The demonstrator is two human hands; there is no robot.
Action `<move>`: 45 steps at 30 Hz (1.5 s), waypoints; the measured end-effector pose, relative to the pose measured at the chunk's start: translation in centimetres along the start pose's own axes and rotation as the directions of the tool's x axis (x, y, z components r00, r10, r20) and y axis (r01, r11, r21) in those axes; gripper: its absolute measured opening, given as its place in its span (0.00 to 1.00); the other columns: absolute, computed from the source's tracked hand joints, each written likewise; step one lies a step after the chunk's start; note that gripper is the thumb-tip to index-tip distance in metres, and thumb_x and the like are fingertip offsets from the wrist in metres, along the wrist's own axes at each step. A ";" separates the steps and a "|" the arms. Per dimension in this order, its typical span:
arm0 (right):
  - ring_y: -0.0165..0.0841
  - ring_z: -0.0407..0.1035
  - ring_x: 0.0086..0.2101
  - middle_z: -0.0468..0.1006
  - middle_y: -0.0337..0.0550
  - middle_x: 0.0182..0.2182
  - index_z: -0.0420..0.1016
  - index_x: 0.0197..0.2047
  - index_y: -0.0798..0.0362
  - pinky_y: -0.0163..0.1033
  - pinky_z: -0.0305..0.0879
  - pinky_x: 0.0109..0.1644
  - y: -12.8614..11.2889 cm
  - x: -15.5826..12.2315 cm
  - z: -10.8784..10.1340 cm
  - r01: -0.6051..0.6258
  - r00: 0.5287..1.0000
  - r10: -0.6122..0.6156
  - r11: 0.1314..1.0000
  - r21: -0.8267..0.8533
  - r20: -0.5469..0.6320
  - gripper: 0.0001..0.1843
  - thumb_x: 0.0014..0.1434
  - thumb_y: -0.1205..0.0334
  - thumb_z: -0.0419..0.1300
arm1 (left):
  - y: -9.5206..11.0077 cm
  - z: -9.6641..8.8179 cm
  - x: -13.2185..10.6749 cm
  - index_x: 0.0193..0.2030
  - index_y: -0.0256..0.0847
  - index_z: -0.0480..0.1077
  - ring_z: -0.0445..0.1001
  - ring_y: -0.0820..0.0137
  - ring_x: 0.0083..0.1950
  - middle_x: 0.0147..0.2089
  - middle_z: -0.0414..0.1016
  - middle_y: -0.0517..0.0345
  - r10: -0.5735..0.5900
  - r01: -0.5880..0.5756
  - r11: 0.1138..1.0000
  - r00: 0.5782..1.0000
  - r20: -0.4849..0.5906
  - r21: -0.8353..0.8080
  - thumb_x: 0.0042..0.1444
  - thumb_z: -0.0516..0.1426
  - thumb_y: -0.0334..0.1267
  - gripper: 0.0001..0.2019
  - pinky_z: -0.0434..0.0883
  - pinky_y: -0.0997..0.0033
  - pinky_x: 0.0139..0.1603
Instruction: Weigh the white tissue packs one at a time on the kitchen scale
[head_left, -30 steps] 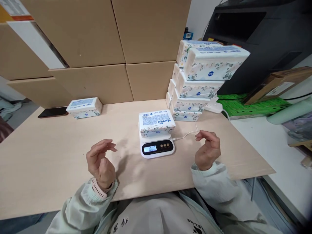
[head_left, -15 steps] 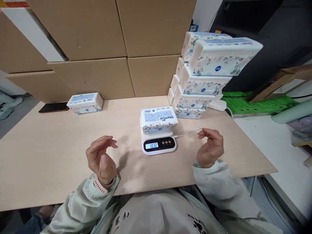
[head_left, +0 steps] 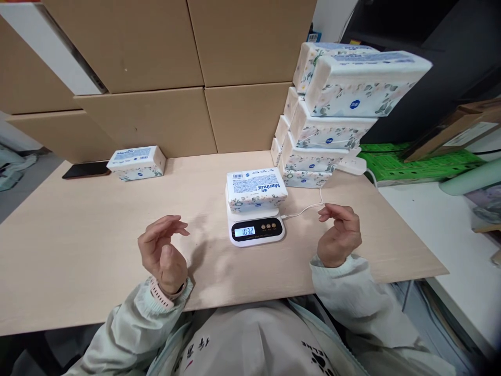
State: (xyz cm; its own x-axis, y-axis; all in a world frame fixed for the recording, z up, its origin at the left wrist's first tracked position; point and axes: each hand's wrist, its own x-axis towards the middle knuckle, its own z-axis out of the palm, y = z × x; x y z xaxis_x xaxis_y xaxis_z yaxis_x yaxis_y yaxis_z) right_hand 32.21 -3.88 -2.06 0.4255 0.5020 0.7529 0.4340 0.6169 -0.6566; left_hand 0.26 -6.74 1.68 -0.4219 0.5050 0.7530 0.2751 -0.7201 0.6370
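Note:
A white digital scale (head_left: 256, 241) lies on the table in front of me, its lit display reading 103.2. On its platform rests a pack of tissues (head_left: 257, 189) with blue print and a floral band. My left hand (head_left: 163, 253) is held above the table to the left of the scale, fingers loosely curved and apart from the thumb, with nothing in it. To the right of the scale, my right hand (head_left: 338, 235) is raised with bent fingers and also holds nothing. Neither hand touches the scale or the pack. A white cable (head_left: 303, 211) runs from the scale's right side.
Several tissue packs (head_left: 332, 133) are stacked at the back right. Another tissue pack (head_left: 136, 163) sits at the back left beside a dark phone (head_left: 86, 169). Cardboard boxes (head_left: 156, 122) wall off the table's far edge. A green crate (head_left: 415, 166) stands at the right.
The camera view has shifted slightly. Both hands keep their poses, and the pack stays on the scale with the same reading.

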 end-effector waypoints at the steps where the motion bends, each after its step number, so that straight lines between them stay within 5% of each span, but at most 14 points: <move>1: 0.41 0.67 0.29 0.73 0.46 0.32 0.80 0.50 0.44 0.50 0.63 0.34 0.0 0.1 0.1 0.004 1.000 -0.004 1.000 0.019 -0.003 0.26 0.70 0.43 0.43 | 0.0 0.0 0.0 0.46 0.38 0.75 0.78 0.65 0.34 0.43 0.79 0.49 0.004 -0.004 1.000 1.000 0.001 0.003 0.59 0.61 0.41 0.12 0.73 0.67 0.26; 9: 0.39 0.68 0.29 0.74 0.45 0.33 0.79 0.48 0.50 0.49 0.65 0.36 -0.3 0.2 -0.1 -0.028 0.999 0.029 0.999 -0.019 0.024 0.29 0.69 0.40 0.44 | -0.3 -0.3 -0.1 0.48 0.38 0.75 0.79 0.65 0.35 0.45 0.79 0.49 0.002 -0.002 1.000 1.000 0.016 0.002 0.59 0.60 0.40 0.12 0.73 0.66 0.27; 15: 0.40 0.77 0.42 0.82 0.48 0.42 0.78 0.54 0.50 0.50 0.72 0.48 -0.3 0.6 -0.4 -0.194 0.951 0.200 0.980 -0.048 0.235 0.25 0.72 0.48 0.45 | -0.6 -0.3 -0.2 0.49 0.39 0.74 0.79 0.65 0.37 0.44 0.79 0.50 -0.005 0.004 1.000 0.999 0.035 0.024 0.61 0.59 0.40 0.12 0.74 0.67 0.29; 18: 0.43 0.76 0.55 0.82 0.50 0.53 0.76 0.59 0.49 0.55 0.69 0.60 -0.4 0.9 -0.4 -0.247 0.905 0.253 0.967 -0.061 0.344 0.27 0.74 0.47 0.43 | -0.7 -0.4 -0.2 0.49 0.40 0.72 0.80 0.59 0.49 0.47 0.79 0.49 -0.072 0.064 0.993 0.995 0.074 0.100 0.63 0.58 0.43 0.12 0.79 0.57 0.45; 22: 0.43 0.74 0.58 0.82 0.49 0.56 0.76 0.59 0.49 0.56 0.67 0.65 -0.7 1.1 -0.4 -0.248 0.889 0.250 0.967 -0.055 0.384 0.27 0.74 0.46 0.43 | -0.6 -0.5 -0.2 0.49 0.41 0.71 0.78 0.56 0.58 0.52 0.78 0.47 -0.181 0.166 0.976 0.978 0.103 0.139 0.65 0.56 0.46 0.13 0.72 0.48 0.64; 38: 0.44 0.71 0.60 0.79 0.50 0.57 0.76 0.57 0.50 0.56 0.60 0.68 -0.9 1.1 -0.4 -0.293 0.855 0.308 0.951 -0.102 0.418 0.27 0.73 0.42 0.45 | -0.7 -0.7 -0.1 0.48 0.41 0.69 0.77 0.56 0.58 0.52 0.78 0.46 -0.213 0.197 0.973 0.968 0.131 0.124 0.65 0.58 0.48 0.13 0.70 0.50 0.63; 45: 0.43 0.72 0.59 0.80 0.49 0.54 0.74 0.46 0.48 0.55 0.61 0.68 -1.1 1.2 -0.1 -0.315 0.861 0.294 0.949 -0.017 0.414 0.21 0.73 0.42 0.48 | -0.5 -1.0 -0.3 0.56 0.43 0.69 0.74 0.54 0.65 0.59 0.76 0.46 -0.232 0.200 0.965 0.951 0.204 0.168 0.68 0.56 0.51 0.17 0.68 0.46 0.68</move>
State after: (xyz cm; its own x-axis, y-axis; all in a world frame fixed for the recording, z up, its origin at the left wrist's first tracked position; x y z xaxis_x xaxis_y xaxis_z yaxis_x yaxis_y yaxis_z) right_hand 32.33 -4.04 -0.44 0.1650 0.8648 0.4743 0.2915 0.4166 -0.8611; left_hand -0.62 -6.96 1.01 -0.2892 0.7444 0.6018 0.3263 -0.5144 0.7931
